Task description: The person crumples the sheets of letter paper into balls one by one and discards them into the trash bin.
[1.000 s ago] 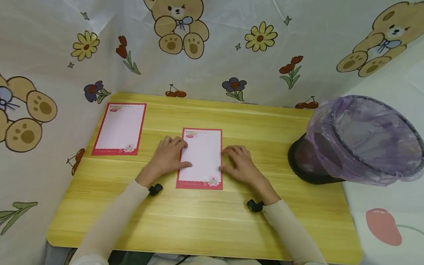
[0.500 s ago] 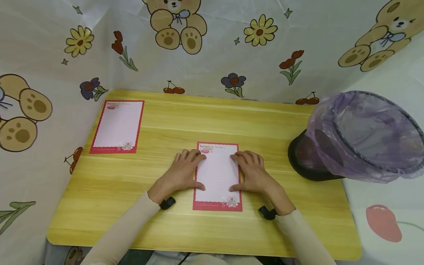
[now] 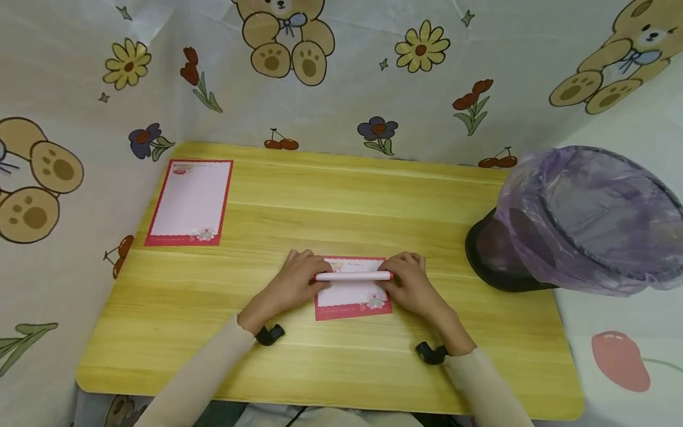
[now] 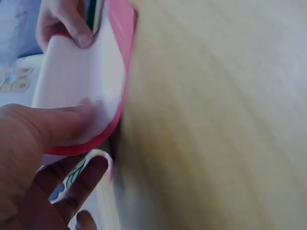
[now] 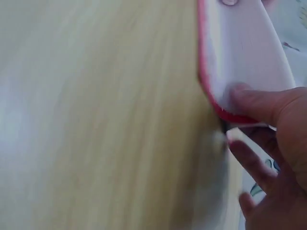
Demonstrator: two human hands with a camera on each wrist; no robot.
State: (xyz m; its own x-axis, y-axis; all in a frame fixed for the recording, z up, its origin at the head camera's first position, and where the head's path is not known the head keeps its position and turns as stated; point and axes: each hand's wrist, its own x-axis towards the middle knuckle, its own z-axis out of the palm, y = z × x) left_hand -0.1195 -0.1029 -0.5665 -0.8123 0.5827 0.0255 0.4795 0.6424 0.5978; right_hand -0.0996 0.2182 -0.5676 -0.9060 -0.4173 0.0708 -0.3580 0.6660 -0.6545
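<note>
Near the middle of the table's front half, a red-bordered sheet of letter paper (image 3: 349,298) is bent up, with a raised fold running across it from side to side. My left hand (image 3: 294,280) pinches its left edge. At the opposite edge, my right hand (image 3: 413,283) pinches the paper the same way. The left wrist view shows the sheet's white face (image 4: 79,81) curving up, a thumb pressed on it and fingers behind. In the right wrist view the other thumb lies on the curved paper (image 5: 254,52), with fingers partly hidden beneath.
A second red-bordered sheet (image 3: 189,201) lies flat at the back left of the wooden table (image 3: 341,367). On the right stands a dark mesh bin (image 3: 493,255) lined with a purple bag (image 3: 523,237). A bear-patterned cloth (image 3: 331,112) hangs behind.
The sheet slid toward the front and right, drawn along by both hands. From lying flat, it has been bent up across its middle. The second sheet stayed put on the table.
</note>
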